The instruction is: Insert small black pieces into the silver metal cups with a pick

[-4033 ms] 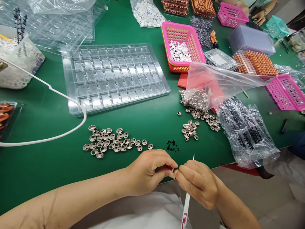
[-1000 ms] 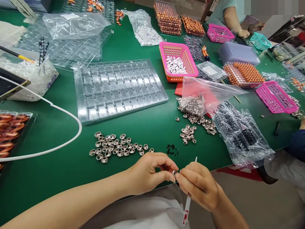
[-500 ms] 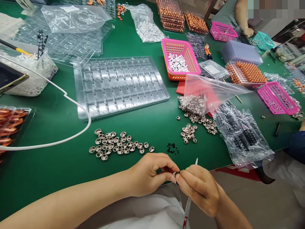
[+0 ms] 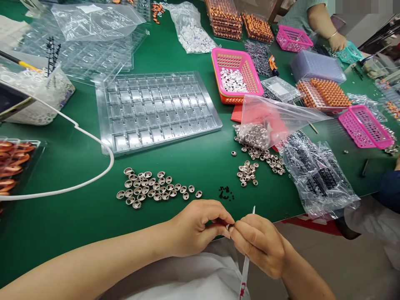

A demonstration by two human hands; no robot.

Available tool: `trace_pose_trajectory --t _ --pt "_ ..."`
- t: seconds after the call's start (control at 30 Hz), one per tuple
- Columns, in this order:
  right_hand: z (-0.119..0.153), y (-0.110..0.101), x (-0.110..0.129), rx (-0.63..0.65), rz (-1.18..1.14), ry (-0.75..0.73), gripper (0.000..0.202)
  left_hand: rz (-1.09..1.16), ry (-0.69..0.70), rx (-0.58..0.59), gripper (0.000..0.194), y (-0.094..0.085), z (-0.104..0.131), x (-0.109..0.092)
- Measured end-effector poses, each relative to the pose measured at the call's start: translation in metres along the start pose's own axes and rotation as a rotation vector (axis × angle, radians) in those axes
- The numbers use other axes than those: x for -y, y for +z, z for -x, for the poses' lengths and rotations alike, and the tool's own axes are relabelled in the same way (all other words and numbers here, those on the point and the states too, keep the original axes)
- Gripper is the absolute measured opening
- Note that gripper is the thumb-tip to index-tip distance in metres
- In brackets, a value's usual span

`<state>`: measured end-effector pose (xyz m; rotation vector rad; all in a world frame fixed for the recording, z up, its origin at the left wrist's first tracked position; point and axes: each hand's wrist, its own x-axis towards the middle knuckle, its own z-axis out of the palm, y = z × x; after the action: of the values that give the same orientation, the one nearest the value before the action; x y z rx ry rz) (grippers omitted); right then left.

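Note:
My left hand [image 4: 200, 228] pinches a small metal ring piece [image 4: 230, 227] between thumb and forefinger at the table's front edge. Touching the same piece from the right are the closed fingertips of my right hand [image 4: 261, 243]. A thin white pointed tool [image 4: 245, 271] runs through my right hand, its tip showing above the fingers. Small black bits [image 4: 225, 193] lie on the green table [image 4: 175, 162] just beyond my hands. Several metal ring pieces [image 4: 151, 187] are spread to the left, and another group [image 4: 248, 173] lies to the right.
A clear compartment tray [image 4: 159, 110] lies behind the rings. Pink baskets [image 4: 254, 79], a bag of metal pieces [image 4: 254, 135] and a bag of black parts [image 4: 315, 175] stand right. A white cable [image 4: 93, 179] curves at left. Another person's hand [image 4: 337, 41] is at upper right.
My right hand and its tool have shifted slightly left, with the fingertips closer over the metal piece. The other person's hand has moved right to the teal basket.

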<state>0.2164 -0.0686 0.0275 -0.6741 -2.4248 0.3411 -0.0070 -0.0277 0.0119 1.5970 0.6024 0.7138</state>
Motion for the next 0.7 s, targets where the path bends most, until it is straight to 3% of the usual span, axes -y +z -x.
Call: trace_pose_trajectory --t 0.23,0.4,0.53,0.7 --pt "0.009 0.010 -0.005 -0.041 0.056 -0.034 0.028 -0.030 -0.013 0.003 0.011 0.000 -0.001 0.002" --pt "0.012 0.017 -0.006 -0.100 0.023 0.066 0.025 0.128 -0.224 -0.031 0.008 0.000 -0.004 0.000" --pt "0.010 0.017 -0.001 -0.282 -0.081 0.236 0.031 0.541 -0.441 -0.066 0.012 0.001 -0.006 -0.003" --pt "0.020 0.026 0.005 -0.552 -0.210 0.427 0.034 0.823 -0.523 -0.094 0.023 0.000 -0.008 -0.004"
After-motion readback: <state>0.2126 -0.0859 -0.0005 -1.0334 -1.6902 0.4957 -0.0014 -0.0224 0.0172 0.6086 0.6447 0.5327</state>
